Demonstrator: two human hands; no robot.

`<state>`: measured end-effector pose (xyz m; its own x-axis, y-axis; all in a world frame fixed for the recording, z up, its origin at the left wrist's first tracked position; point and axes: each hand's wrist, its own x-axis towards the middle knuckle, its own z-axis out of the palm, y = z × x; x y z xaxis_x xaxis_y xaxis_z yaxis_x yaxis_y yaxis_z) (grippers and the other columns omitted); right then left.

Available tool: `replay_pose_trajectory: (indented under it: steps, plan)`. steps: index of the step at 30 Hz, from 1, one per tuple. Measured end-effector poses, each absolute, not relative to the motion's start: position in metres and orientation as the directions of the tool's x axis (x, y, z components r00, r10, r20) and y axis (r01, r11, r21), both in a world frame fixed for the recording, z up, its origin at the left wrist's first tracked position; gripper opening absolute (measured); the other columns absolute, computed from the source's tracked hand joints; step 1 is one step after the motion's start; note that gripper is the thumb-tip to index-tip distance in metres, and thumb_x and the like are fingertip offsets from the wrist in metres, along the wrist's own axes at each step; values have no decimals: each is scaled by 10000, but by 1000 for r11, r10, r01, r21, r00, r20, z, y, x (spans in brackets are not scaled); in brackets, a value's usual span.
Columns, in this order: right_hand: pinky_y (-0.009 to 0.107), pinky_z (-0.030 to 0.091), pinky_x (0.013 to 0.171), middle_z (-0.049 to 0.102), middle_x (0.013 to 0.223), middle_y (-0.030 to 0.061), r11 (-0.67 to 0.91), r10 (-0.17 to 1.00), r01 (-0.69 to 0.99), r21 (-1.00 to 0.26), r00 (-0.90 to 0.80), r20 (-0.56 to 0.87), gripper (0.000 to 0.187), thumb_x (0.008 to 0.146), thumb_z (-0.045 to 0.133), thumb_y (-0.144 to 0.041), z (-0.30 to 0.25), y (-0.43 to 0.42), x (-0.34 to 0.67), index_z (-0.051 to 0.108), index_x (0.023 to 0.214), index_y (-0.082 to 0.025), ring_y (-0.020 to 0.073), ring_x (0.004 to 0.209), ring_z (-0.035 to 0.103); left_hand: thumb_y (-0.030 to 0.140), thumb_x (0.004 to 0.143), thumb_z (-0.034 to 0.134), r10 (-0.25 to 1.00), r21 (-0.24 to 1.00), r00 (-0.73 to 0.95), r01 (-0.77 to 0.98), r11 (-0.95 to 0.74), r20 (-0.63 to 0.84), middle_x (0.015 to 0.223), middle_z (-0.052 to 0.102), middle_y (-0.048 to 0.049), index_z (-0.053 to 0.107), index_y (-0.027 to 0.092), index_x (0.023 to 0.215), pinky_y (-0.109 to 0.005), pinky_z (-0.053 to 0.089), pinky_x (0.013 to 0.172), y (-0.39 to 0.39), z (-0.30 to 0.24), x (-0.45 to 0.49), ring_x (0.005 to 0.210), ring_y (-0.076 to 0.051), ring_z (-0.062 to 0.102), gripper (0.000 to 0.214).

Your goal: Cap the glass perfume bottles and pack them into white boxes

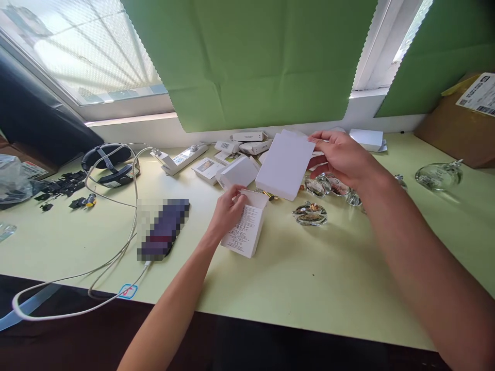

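Grasps a printed white box (244, 232) in the fingers of the left hand (229, 206), near its raised flap, on or just above the table (309, 293), cannot tell which; grips a plain white box (285, 166) by its upper right edge in the fingers of the right hand (331, 154), near a glass bottle (310, 214)

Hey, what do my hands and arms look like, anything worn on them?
Your left hand and right hand are bare; no gloves, rings or bracelets show. Your left forearm and right forearm show no sleeves, watch or markings.
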<state>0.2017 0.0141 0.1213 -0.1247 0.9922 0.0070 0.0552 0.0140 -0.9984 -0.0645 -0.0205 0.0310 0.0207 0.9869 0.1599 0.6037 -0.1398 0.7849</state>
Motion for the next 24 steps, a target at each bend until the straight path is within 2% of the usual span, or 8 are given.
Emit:
replay_pose_trajectory:
  steps: [2, 4, 8, 11, 14, 21, 24]
  plan:
    - [280, 562, 439, 682, 899, 68, 17, 992, 78, -997, -122, 7, 89, 940, 517, -230, 120, 13, 198, 582, 889, -197, 140, 547, 659, 259, 905, 454, 981, 697, 68, 695, -176, 180, 920, 647, -35, 652, 216, 1033, -318, 461, 727, -18, 28, -68, 815, -188, 588, 240]
    - [295, 565, 438, 677, 890, 65, 23, 994, 99, -995, -111, 12, 99, 939, 510, -239, 118, 12, 194, 567, 864, -209, 146, 526, 664, 314, 927, 488, 952, 641, 106, 717, -274, 288, 1038, 639, -66, 625, 214, 1142, -360, 471, 843, -18, 25, -69, 961, -219, 588, 274]
    - [317, 570, 442, 674, 847, 63, 22, 995, 141, -990, -103, 7, 99, 926, 553, -298, 113, 11, 186, 558, 854, -231, 164, 524, 671, 365, 886, 630, 789, 608, 212, 534, -588, 577, 1287, 550, -105, 385, 259, 1433, -379, 465, 967, -23, 24, -66, 1166, -234, 539, 608]
    - [335, 571, 441, 678, 843, 62, 18, 994, 140, -990, -110, 2, 86, 916, 575, -307, 108, 14, 183, 559, 875, -234, 167, 508, 664, 368, 838, 702, 728, 608, 334, 402, -685, 599, 1362, 530, -110, 282, 300, 1494, -393, 464, 998, -26, 24, -64, 1214, -254, 531, 782]
    - [337, 552, 414, 668, 793, 50, 16, 995, 160, -987, -104, -1, 94, 916, 579, -309, 104, 16, 181, 547, 872, -232, 173, 469, 654, 379, 853, 689, 739, 657, 373, 343, -671, 561, 1261, 599, -104, 214, 311, 1533, -401, 485, 971, -27, 22, -63, 1103, -238, 591, 833]
    - [344, 544, 414, 617, 642, 22, -14, 994, 246, -969, -106, -41, 152, 933, 556, -388, 104, 11, 172, 519, 917, -242, 208, 454, 655, 355, 852, 708, 775, 684, 275, 365, -632, 569, 1370, 576, -98, 502, 306, 1415, -356, 494, 938, -27, 18, -63, 1158, -244, 573, 601]
    - [339, 552, 428, 647, 741, 54, 29, 985, 249, -968, -172, -15, 348, 932, 490, -577, 105, 6, 170, 542, 916, -233, 194, 478, 660, 354, 843, 719, 793, 714, 243, 345, -609, 559, 1389, 575, -92, 523, 300, 1403, -348, 491, 951, -27, 20, -63, 1192, -251, 568, 595]
